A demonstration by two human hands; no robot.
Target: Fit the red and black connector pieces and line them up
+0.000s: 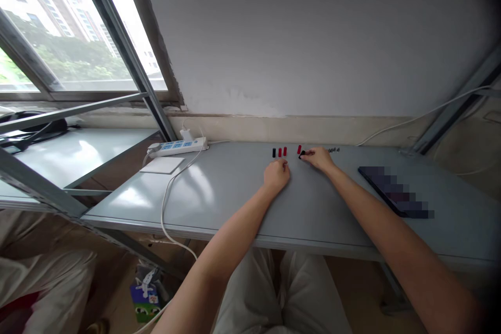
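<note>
My right hand (319, 159) pinches a small black cylinder (301, 155) between thumb and fingertips, just over the grey tabletop. Close beyond it stands a red cylinder (299, 149). My left hand (277, 173) rests on the table with its fingers curled closed; whether anything is inside them is hidden. Just past its knuckles is a short row: a black cylinder (274, 153), a red cylinder (279, 152) and another red cylinder (285, 151). Several tiny dark pieces (334, 150) lie behind my right hand, too small to name.
A dark, partly pixelated flat device (391, 192) lies right of my right forearm. On the left are a white power strip (180, 146), a flat white box (163, 165) and a white cable (163, 203) running over the front edge. Metal shelf posts (151, 102) flank the table.
</note>
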